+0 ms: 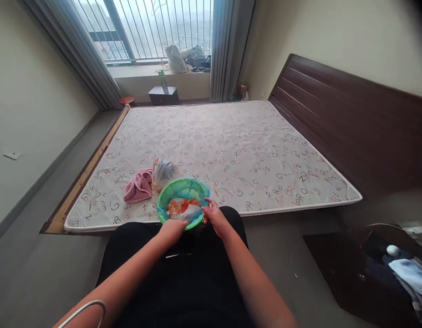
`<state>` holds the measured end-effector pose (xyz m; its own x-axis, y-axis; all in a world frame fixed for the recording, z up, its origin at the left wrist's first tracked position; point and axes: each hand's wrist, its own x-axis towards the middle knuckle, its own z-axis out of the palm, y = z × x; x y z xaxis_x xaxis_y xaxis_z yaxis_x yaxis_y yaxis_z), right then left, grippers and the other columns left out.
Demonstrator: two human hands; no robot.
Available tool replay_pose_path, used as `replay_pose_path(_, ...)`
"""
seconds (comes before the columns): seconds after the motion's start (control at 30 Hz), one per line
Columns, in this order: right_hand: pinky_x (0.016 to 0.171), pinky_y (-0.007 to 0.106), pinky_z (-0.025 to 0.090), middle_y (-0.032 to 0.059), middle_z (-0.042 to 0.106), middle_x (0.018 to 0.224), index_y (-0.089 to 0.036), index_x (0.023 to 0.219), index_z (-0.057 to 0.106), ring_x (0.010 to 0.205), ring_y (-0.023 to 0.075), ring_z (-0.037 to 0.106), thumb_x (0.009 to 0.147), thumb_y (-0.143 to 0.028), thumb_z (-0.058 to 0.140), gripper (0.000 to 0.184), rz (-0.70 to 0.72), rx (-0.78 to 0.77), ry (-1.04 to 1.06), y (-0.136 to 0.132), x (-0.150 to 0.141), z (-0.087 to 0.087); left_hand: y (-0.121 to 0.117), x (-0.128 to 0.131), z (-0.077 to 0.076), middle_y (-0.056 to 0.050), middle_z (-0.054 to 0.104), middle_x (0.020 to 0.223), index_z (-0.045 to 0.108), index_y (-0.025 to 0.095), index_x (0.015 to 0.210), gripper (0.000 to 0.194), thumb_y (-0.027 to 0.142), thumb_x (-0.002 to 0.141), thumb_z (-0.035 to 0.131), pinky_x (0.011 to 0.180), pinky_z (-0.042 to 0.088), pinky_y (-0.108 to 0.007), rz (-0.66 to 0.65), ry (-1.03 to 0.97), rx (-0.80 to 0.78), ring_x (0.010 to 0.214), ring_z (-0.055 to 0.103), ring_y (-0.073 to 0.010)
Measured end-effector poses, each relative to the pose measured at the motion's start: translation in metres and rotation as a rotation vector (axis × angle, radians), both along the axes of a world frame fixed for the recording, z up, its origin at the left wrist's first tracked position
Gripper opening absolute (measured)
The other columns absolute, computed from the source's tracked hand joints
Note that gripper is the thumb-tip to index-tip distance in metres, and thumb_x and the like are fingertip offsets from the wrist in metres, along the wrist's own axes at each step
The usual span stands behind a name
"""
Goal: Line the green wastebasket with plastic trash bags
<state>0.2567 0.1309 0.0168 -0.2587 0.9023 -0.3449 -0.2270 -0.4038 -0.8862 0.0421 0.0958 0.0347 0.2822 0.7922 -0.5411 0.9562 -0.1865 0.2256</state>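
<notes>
A round green basket [172, 187] is tilted toward me at the mattress's near edge, between my knees. A thin bluish plastic bag lines it and laps over its rim. Inside lies crumpled orange-and-white plastic [185, 210]. My left hand [173, 229] grips the near rim, its fingers partly hidden. At the right rim, my right hand [213, 215] has its fingers bent around the edge of the bag liner [206, 190]. Just beyond the basket sit a knotted translucent plastic bag [163, 172] and a pink towel [139, 186].
The letter-printed mattress [224, 141] spreads ahead, with a dark wooden headboard [333, 105] on the right. A small nightstand [163, 94] bearing a green bottle [162, 79] stands by the window. A dark table [361, 273] with cloth is at lower right.
</notes>
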Motion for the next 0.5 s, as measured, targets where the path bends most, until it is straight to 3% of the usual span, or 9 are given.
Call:
replay_pose_path(0.07,0.064,0.03,0.049,-0.0053,0.055,0.072,-0.022,0.145,0.043,0.06,0.0161,0.054,0.081,-0.046,0.071,0.075,-0.089,0.159,-0.387,-0.006,-0.021,-0.005,0.001,0.019,0.001,-0.013,0.077,0.102,0.075,0.024,0.118,0.033,0.023,0.096,0.05,0.091,0.053,-0.044,-0.05,-0.063,0.057,0.097,0.074,-0.0328)
replay_pose_path(0.17,0.076,0.034,0.05,0.0053,0.065,0.094,-0.022,0.148,0.045,0.083,0.0228,0.063,0.087,-0.039,0.057,0.064,-0.207,0.431,-0.784,-0.006,-0.024,-0.019,-0.005,0.029,0.004,-0.011,0.076,0.103,0.074,0.023,0.111,0.026,0.037,0.095,0.058,0.095,0.052,-0.043,-0.03,-0.402,0.318,0.099,0.071,-0.0296)
replay_pose_path(0.23,0.079,0.036,0.051,0.0089,0.068,0.102,-0.02,0.149,0.045,0.087,0.0245,0.065,0.088,-0.041,0.055,0.065,-0.253,0.42,-0.892,0.001,-0.012,-0.031,-0.012,0.016,0.004,-0.01,0.074,0.109,0.072,0.023,0.109,0.026,0.037,0.097,0.055,0.103,0.048,-0.042,0.119,-0.674,0.587,0.107,0.068,-0.0264)
replay_pose_path(0.3,0.076,0.035,0.051,0.008,0.07,0.095,-0.015,0.148,0.044,0.08,0.0241,0.066,0.082,-0.047,0.062,0.076,-0.289,0.248,-0.927,0.012,0.005,-0.042,-0.017,-0.011,-0.003,-0.011,0.071,0.119,0.069,0.022,0.112,0.026,0.034,0.098,0.05,0.11,0.044,-0.042,0.423,-0.824,0.792,0.117,0.063,-0.0249)
replay_pose_path(0.33,0.074,0.034,0.051,0.0071,0.071,0.092,-0.013,0.145,0.047,0.078,0.0238,0.067,0.078,-0.049,0.065,0.078,-0.282,0.167,-0.925,0.018,0.013,-0.047,-0.017,-0.027,-0.009,-0.012,0.068,0.124,0.066,0.021,0.115,0.027,0.032,0.097,0.049,0.111,0.043,-0.042,0.63,-0.841,0.795,0.121,0.06,-0.0243)
replay_pose_path(0.4,0.072,0.032,0.051,0.0061,0.073,0.086,-0.013,0.128,0.06,0.077,0.0237,0.068,0.075,-0.049,0.066,0.064,-0.224,0.09,-0.925,0.03,0.027,-0.053,-0.014,-0.06,-0.027,-0.014,0.065,0.127,0.061,0.018,0.12,0.03,0.028,0.097,0.046,0.108,0.045,-0.04,1.037,-0.809,0.585,0.12,0.061,-0.0235)
replay_pose_path(0.43,0.071,0.032,0.05,0.0061,0.073,0.083,-0.015,0.116,0.066,0.077,0.0241,0.068,0.075,-0.049,0.065,0.053,-0.194,0.084,-0.939,0.035,0.032,-0.054,-0.012,-0.074,-0.037,-0.014,0.066,0.122,0.061,0.017,0.119,0.029,0.026,0.096,0.047,0.102,0.049,-0.039,1.178,-0.79,0.402,0.114,0.064,-0.0235)
replay_pose_path(0.5,0.071,0.033,0.049,0.0074,0.073,0.079,-0.018,0.096,0.068,0.078,0.026,0.068,0.076,-0.049,0.061,0.038,-0.173,0.092,-1.001,0.041,0.038,-0.053,-0.007,-0.091,-0.056,-0.013,0.071,0.101,0.063,0.014,0.106,0.02,0.025,0.091,0.055,0.085,0.055,-0.036,1.274,-0.795,0.119,0.094,0.069,-0.0242)
